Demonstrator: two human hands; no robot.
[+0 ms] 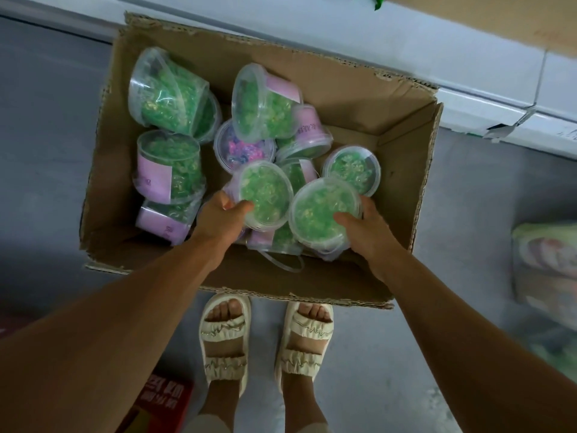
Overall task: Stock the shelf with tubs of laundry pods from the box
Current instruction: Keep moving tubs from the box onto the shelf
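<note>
An open cardboard box (402,170) stands on the floor and holds several clear tubs of green laundry pods with pink labels. My left hand (220,218) grips one upright tub (265,190) by its lid rim, thumb on the lid. My right hand (363,225) grips a second tub (321,210) beside it, thumb on the lid and fingers round the far side. One tub with pink and blue pods (243,148) lies among the green ones. The other tubs lie tilted or on their sides.
The white base of the shelf (487,101) runs along the top right, beyond the box. My sandalled feet (265,335) stand just in front of the box. A red carton (162,401) lies at the lower left, and blurred packaged goods (546,260) sit at the right.
</note>
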